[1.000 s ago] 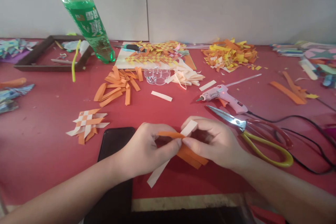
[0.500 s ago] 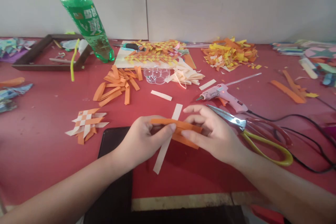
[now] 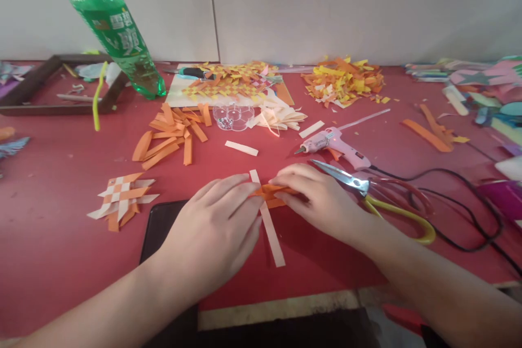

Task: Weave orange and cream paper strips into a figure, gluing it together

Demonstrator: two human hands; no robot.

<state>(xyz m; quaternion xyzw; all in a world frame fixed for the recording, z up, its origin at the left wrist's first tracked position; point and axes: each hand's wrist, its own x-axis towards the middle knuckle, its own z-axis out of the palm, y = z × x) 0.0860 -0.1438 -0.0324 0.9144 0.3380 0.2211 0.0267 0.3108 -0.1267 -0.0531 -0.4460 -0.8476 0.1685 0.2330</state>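
Between my hands are orange paper strips (image 3: 274,193), crossed by a cream paper strip (image 3: 272,236) that hangs toward me. My left hand (image 3: 222,223) grips the left end of the orange strips; its back faces me and hides the thumb. At the right end, my right hand (image 3: 316,198) pinches the same strips between thumb and fingers. A woven orange-and-cream paper piece (image 3: 124,199) lies to the left of my hands. Just past them is a loose cream strip (image 3: 241,148). Scissors (image 3: 354,184) lie partly open beside my right hand.
A pink glue gun (image 3: 336,145) with a black cord sits behind the scissors. Orange strips (image 3: 171,136), a clear bead tray (image 3: 234,117) and folded cream strips (image 3: 281,117) lie farther back. A green bottle (image 3: 122,32) leans near a dark frame (image 3: 53,106). A black flat object (image 3: 161,225) is under my left arm.
The cream strip has swung from leaning right to leaning left at its top. My left hand has rolled over, back toward me. The whole view has shifted slightly, moving the table things left.
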